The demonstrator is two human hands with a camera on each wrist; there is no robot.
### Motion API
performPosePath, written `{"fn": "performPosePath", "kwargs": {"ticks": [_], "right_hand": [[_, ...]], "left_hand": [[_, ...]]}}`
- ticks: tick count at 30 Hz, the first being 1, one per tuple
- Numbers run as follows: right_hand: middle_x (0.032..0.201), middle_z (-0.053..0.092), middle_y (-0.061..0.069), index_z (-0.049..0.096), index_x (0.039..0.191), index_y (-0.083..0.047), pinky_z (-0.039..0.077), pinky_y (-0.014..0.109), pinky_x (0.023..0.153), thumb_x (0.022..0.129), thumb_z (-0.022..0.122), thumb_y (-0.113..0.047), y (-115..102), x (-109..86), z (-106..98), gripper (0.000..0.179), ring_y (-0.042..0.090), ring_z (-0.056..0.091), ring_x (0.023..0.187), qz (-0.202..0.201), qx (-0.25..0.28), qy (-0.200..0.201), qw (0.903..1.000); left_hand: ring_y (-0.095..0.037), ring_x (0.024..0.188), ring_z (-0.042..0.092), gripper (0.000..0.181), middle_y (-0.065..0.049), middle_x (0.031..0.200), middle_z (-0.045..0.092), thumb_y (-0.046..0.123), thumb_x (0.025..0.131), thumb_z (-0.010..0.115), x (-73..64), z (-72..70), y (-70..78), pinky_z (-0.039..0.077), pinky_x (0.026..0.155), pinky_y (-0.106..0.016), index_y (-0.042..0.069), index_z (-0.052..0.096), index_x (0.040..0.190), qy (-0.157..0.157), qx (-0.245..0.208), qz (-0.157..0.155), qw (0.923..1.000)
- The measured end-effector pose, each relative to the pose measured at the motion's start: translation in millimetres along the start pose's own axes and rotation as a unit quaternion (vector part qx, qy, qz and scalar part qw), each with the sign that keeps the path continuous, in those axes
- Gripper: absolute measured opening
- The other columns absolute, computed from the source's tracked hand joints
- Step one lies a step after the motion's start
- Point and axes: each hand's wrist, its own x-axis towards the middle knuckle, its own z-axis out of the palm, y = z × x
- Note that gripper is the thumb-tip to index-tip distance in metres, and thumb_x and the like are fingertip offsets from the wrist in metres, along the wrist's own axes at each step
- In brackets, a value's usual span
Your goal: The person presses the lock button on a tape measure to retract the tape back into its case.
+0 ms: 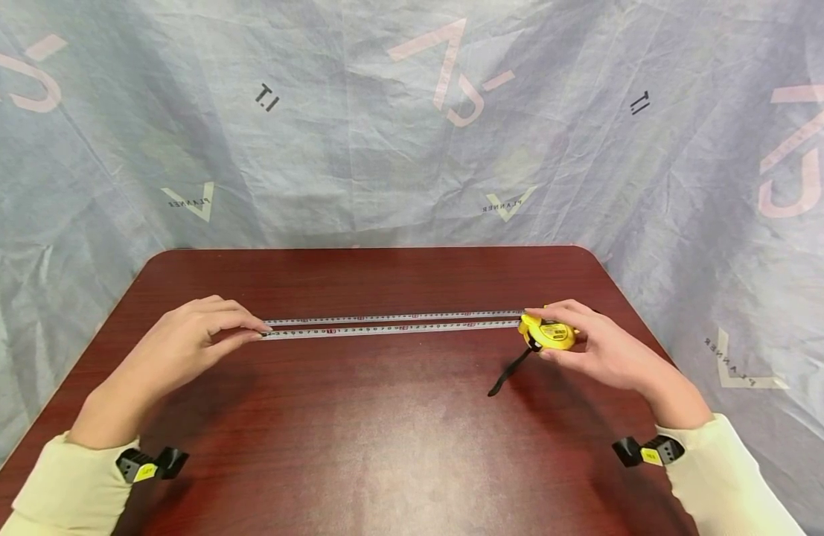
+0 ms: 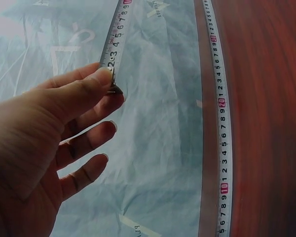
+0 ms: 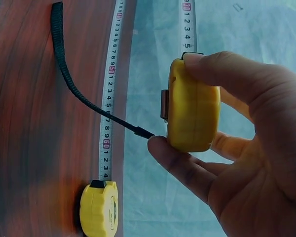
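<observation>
My left hand (image 1: 190, 339) pinches the hooked end of a pulled-out blade (image 2: 116, 42) between thumb and fingers. Held in my right hand (image 1: 606, 350) is the yellow case of that tape measure (image 3: 195, 106), with the thumb at the black button on top. Its blade stretches straight between both hands, and a black wrist strap (image 1: 508, 374) dangles from the case. A second yellow tape measure (image 3: 98, 210) lies on the table with its blade (image 2: 222, 101) drawn out, roughly parallel to the held one. My right hand mostly hides that second case in the head view.
The dark red wooden table (image 1: 385, 424) has rounded far corners. Grey fabric sheeting (image 1: 358, 164) with printed letters surrounds it at the back and sides. A small black camera is strapped to each wrist, over the pale sleeves (image 1: 70, 484).
</observation>
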Motion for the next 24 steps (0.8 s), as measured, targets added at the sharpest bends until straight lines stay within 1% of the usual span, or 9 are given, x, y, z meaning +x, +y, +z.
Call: {"fn": "performPosePath", "kwargs": {"ticks": [5, 12, 17, 21, 24], "right_hand": [[0.131, 0.057, 0.002, 0.059, 0.145, -0.016, 0.059, 0.03, 0.08, 0.091, 0.082, -0.011, -4.3, 3.5, 1.4, 0.059, 0.014, 0.061, 0.106, 0.002, 0.012, 0.001, 0.9999], [0.129, 0.058, 0.002, 0.06, 0.143, -0.016, 0.058, 0.029, 0.08, 0.088, 0.084, -0.01, -6.6, 8.8, 6.6, 0.06, 0.015, 0.062, 0.105, 0.005, 0.009, 0.006, 0.9999], [0.13, 0.056, -0.001, 0.06, 0.144, -0.019, 0.058, 0.032, 0.082, 0.09, 0.084, -0.017, -10.2, 13.7, 8.4, 0.06, 0.013, 0.061, 0.105, 0.016, 0.011, -0.002, 0.9998], [0.131, 0.056, -0.003, 0.059, 0.145, -0.021, 0.057, 0.032, 0.081, 0.09, 0.084, -0.021, -12.4, 17.7, 9.3, 0.06, 0.013, 0.061, 0.105, 0.019, 0.008, -0.006, 0.9998], [0.132, 0.056, -0.003, 0.06, 0.145, -0.022, 0.056, 0.029, 0.081, 0.09, 0.084, -0.021, -14.1, 20.1, 10.1, 0.06, 0.013, 0.061, 0.105, 0.02, 0.008, -0.006, 0.9998]], "left_hand": [[-0.004, 0.091, 0.061, 0.034, 0.025, 0.1, 0.068, 0.011, 0.08, 0.088, 2.5, 2.5, 2.1, 0.044, 0.076, -0.024, 0.033, 0.079, 0.104, -0.004, -0.004, 0.0, 1.0], [-0.002, 0.091, 0.061, 0.035, 0.026, 0.1, 0.067, 0.01, 0.081, 0.087, 7.4, 7.0, 4.7, 0.043, 0.076, -0.023, 0.034, 0.079, 0.105, -0.005, -0.013, 0.003, 0.9999], [-0.002, 0.092, 0.061, 0.034, 0.027, 0.1, 0.067, 0.011, 0.082, 0.087, 11.6, 10.2, 7.8, 0.045, 0.076, -0.026, 0.035, 0.079, 0.105, -0.007, -0.013, 0.0, 0.9999], [-0.002, 0.092, 0.061, 0.034, 0.026, 0.099, 0.067, 0.012, 0.082, 0.087, 14.6, 12.1, 10.0, 0.048, 0.075, -0.03, 0.035, 0.079, 0.105, -0.008, -0.015, 0.0, 0.9999], [-0.002, 0.092, 0.06, 0.033, 0.026, 0.1, 0.067, 0.012, 0.083, 0.087, 16.8, 13.7, 11.2, 0.049, 0.074, -0.032, 0.035, 0.079, 0.107, -0.012, -0.018, -0.001, 0.9998]]}}
